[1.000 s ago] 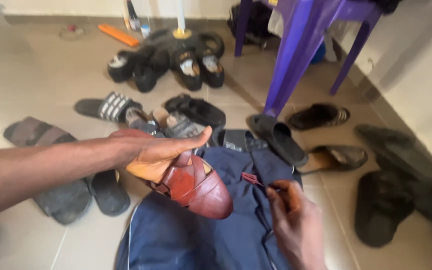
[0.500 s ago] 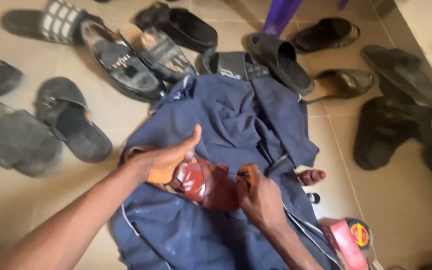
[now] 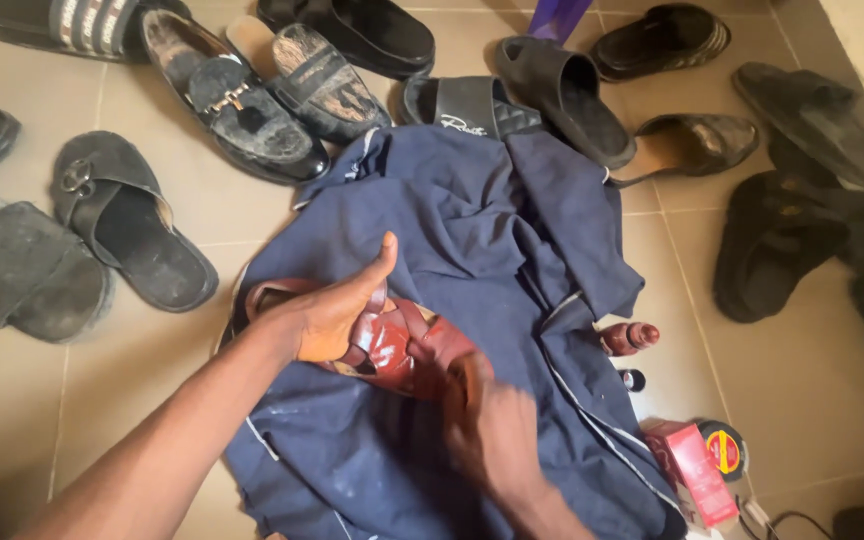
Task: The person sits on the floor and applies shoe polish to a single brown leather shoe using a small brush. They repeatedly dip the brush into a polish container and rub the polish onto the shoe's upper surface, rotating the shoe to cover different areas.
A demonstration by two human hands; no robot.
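On the navy cloth (image 3: pixel 472 230) spread over the tiled floor (image 3: pixel 12 400), our left hand (image 3: pixel 337 312) still grips the brown woven shoe (image 3: pixel 392 345), fingers curled around its upper. Our right hand (image 3: pixel 487 425) has slid down over the toe since half a second ago; blurred, we cannot tell its grip. Black sandals (image 3: pixel 132 225) lie around.

beige tiled floor (image 3: pixel 12 400), purple chair leg (image 3: pixel 557 15)

Glossy brown leather sandal (image 3: pixel 392 345), matt navy cloth (image 3: pixel 472 230), smooth tile floor (image 3: pixel 12 400).
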